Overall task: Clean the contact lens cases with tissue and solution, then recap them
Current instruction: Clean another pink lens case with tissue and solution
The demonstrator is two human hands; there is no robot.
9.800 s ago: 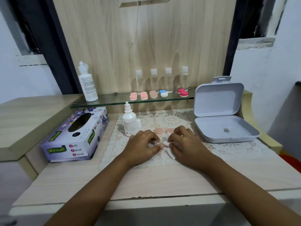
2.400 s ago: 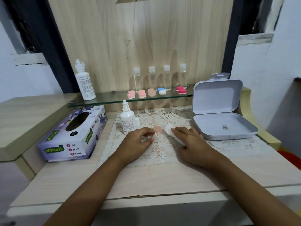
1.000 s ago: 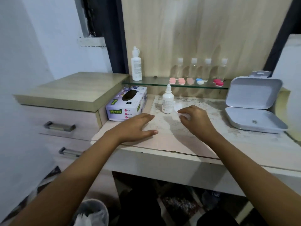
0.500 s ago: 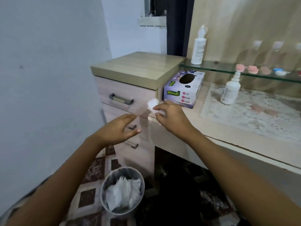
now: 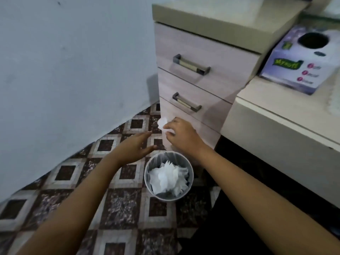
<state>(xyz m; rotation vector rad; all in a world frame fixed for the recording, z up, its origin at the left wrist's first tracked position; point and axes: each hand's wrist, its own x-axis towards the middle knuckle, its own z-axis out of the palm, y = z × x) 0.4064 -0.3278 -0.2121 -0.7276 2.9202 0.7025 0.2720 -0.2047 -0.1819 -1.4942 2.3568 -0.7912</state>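
head view: worn on the person's head | faces steeply down, toward the floor | both forearms reach out from the bottom edge | bin close below, drawer unit ahead-right

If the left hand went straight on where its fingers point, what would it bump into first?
The left hand would probably meet the tissue in the right hand first, then the drawers; depth is unclear.

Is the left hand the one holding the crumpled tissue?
No, the right hand pinches the crumpled tissue, while the left hand has straight fingers and holds nothing.
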